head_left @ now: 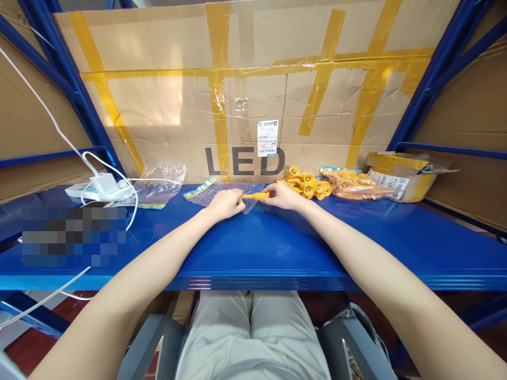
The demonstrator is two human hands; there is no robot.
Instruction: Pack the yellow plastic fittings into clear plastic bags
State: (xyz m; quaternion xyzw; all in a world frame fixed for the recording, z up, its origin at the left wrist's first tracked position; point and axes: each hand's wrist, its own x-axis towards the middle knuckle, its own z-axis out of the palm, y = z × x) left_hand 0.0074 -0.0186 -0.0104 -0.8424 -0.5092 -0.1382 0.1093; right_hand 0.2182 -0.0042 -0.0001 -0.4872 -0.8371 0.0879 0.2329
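Stretched between my two hands is a yellow plastic piece [256,196] with a ridged, twisted-looking stem on its left part. My left hand [225,205] is closed on its left end. My right hand [284,196] pinches the other end, and the fingers hide that tip. Under and behind my left hand lies a clear plastic bag [202,194] with a colourful printed header. Just right of my right hand, a pile of similar yellow pieces [309,184] shows round, cup-like ends.
A filled clear bag of yellow pieces [358,186] leans by an open carton [418,179]. At left are another clear bag [166,182], a white charger [105,184] with cables, and a blurred-out patch. A taped cardboard sheet [158,116] backs the blue shelf [269,248].
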